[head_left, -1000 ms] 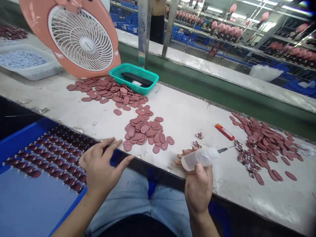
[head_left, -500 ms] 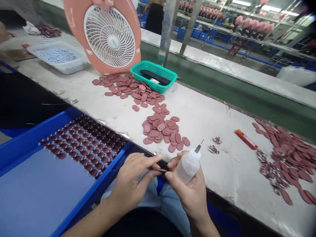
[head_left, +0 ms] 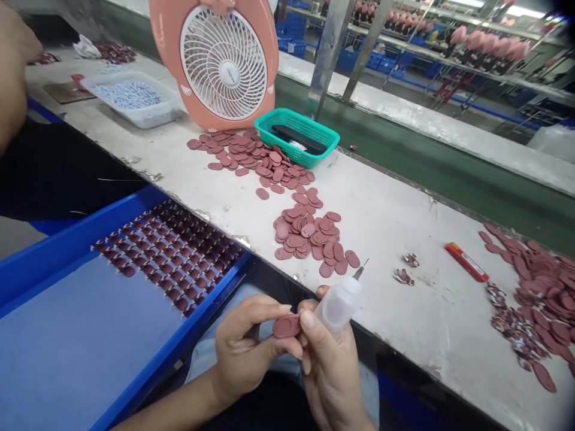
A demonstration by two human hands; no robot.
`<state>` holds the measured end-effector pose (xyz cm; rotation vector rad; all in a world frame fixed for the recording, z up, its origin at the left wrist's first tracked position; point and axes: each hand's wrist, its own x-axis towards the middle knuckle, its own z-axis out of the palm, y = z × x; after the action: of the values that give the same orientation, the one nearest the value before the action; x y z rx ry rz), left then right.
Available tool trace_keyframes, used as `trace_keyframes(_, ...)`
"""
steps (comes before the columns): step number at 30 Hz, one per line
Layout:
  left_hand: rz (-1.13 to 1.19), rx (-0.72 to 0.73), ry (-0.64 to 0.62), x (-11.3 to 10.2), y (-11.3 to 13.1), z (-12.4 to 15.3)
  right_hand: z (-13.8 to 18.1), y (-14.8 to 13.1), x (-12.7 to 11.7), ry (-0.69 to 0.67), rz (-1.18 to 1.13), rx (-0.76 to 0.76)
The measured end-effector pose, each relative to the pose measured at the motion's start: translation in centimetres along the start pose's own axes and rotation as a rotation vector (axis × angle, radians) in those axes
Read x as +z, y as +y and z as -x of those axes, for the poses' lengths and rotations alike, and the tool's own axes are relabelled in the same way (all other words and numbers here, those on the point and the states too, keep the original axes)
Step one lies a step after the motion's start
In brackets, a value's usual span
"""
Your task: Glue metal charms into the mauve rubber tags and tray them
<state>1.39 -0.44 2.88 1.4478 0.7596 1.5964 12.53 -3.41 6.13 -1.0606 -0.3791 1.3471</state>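
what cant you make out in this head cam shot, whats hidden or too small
Underside of the pink oval piece: head view, the left hand and right hand hide it.
Contents of the plastic squeeze bottle: head view, its cloudy wall hides them.
Pale pieces in the plastic tray: head view, too small.
Co-worker's hand: head view, cut off by the left edge.
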Motion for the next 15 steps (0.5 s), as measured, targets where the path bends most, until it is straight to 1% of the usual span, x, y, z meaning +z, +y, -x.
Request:
trace_keyframes(2, 0.065, -0.067, 0.043, 0.1, 0.4, -0.3, -0.1, 0.1, -0.1, -0.025, 0.030, 0.008)
trace_keyframes(4, 0.175, -0.205, 0.065, -0.1, 0.9, -0.7, -0.2, -0.1, -0.6, -0.075, 0.091, 0.005)
trace_keyframes(6, 0.313, -0.445, 0.066, -0.4, 1.3, -1.2, -0.1, -0.8, -1.5, -0.097, 0.199, -0.019)
trace_keyframes(8, 0.448, -0.683, 0.052, -0.8, 1.4, -1.6, 0.2, -2.0, -2.5, -0.047, 0.359, -0.077)
trace_keyframes(9, 0.502, -0.770, 0.043, -1.0, 1.4, -1.8, 0.5, -2.7, -3.1, -0.009, 0.451, -0.115)
trace_keyframes(11, 0.581, -0.869, 0.042, -1.2, 1.5, -2.0, 1.3, -4.1, -4.2, 0.057, 0.599, -0.212)
trace_keyframes(12, 0.608, -0.897, 0.042, -1.1, 1.5, -2.0, 1.6, -4.6, -4.7, 0.086, 0.625, -0.265)
trace_keyframes(14, 0.631, -0.940, 0.048, -0.8, 1.8, -2.1, 2.2, -5.0, -5.8, 0.111, 0.584, -0.350)
trace_keyframes(15, 0.627, -0.960, 0.059, -0.5, 2.1, -2.1, 2.3, -4.9, -6.3, 0.092, 0.540, -0.383)
